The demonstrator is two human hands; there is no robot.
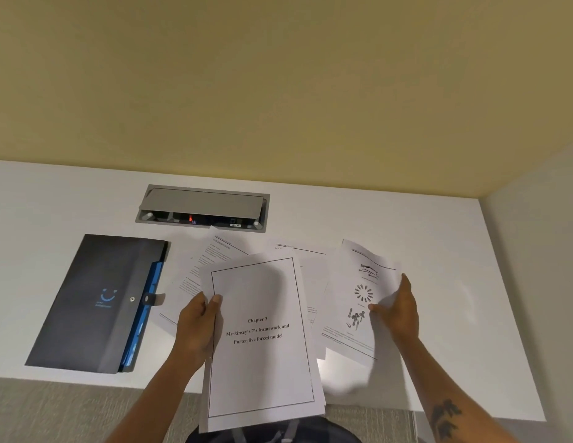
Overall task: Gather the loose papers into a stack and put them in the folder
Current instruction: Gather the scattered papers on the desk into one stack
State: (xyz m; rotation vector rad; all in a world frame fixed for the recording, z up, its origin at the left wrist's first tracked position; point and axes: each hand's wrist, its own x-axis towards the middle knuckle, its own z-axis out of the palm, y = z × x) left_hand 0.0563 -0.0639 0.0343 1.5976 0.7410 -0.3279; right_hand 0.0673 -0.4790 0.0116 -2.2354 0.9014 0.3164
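My left hand (pixel 197 327) grips the left edge of a small stack of papers (pixel 263 362), lifted over the desk's front edge; its top sheet reads "Chapter 3". My right hand (pixel 397 311) pinches a sheet with drawings (pixel 355 273) at its right edge, raised off the desk. More loose papers (pixel 211 257) lie fanned on the desk behind the stack. A dark grey folder (pixel 96 302) with blue inner pockets and a snap tab lies closed at the left.
The white desk (pixel 55 199) meets a yellow wall at the back and a pale side panel at the right. A grey cable hatch (pixel 202 207) is set into the desk behind the papers. Grey carpet shows below the front edge.
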